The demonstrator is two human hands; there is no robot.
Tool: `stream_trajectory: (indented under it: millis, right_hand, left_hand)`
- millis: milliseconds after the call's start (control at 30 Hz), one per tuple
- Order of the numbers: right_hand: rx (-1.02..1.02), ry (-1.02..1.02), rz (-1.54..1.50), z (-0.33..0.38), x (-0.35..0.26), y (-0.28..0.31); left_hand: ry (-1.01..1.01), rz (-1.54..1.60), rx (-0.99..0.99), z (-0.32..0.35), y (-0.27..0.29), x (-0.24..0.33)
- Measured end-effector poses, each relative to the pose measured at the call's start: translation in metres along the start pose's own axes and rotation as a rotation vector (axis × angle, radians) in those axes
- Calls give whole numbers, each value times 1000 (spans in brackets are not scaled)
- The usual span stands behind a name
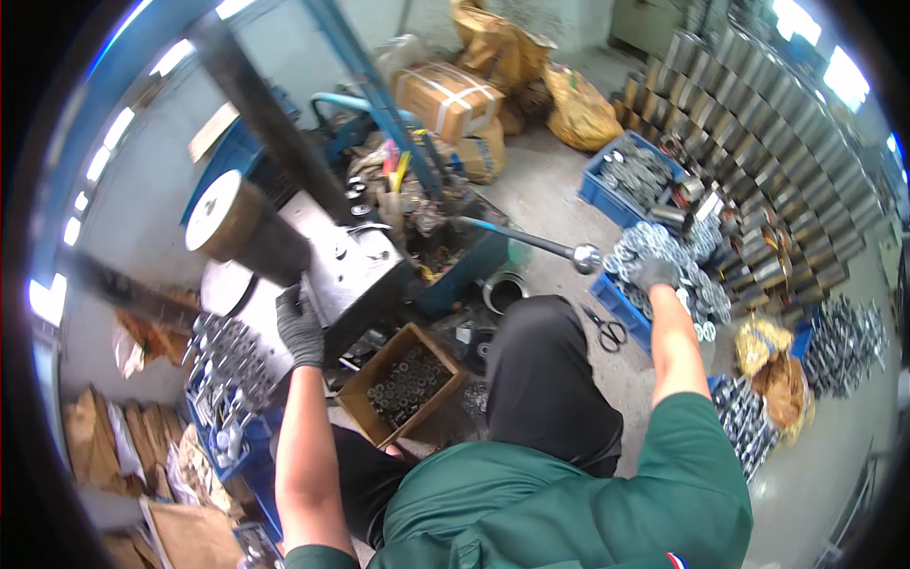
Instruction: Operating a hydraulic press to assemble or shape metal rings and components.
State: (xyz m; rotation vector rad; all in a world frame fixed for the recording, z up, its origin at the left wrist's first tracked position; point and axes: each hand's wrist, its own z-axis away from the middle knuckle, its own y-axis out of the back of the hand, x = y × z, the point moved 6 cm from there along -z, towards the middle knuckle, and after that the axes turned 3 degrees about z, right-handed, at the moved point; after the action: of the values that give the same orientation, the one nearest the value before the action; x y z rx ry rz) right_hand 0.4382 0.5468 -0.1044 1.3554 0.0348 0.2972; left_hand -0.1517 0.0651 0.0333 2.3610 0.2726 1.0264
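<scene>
My left hand (300, 327), in a dark grey glove, is at the near edge of the press's metal table (365, 275). Its fingers are bunched beside the foot of a thick dark cylinder (270, 232) with a pale round top; what they hold, if anything, I cannot make out. Out to the right, my gloved right hand (656, 273) rests on a heap of shiny metal rings (654, 245) piled above a blue crate (621, 308). Its fingertips are hidden among the rings. A lever with a ball end (586, 258) reaches between my arms.
An open cardboard box (431, 394) of small metal rings stands by my knee. Scissors (607, 330) lie on the floor. Metal cylinders (758, 142) are stacked at right, near another blue crate (630, 175). Pin-like parts (227, 365) stand at left; a strapped carton (445, 100) is behind.
</scene>
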Motion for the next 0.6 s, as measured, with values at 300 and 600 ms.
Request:
stream_trajectory:
  millis: [300,600]
  right_hand:
    - [-97,410,-60,65,-68,91]
    - [-386,1230,-563,254,-332,206]
  left_hand:
    - [402,864,42,45,15,73]
    - [364,815,-745,155,-53,111]
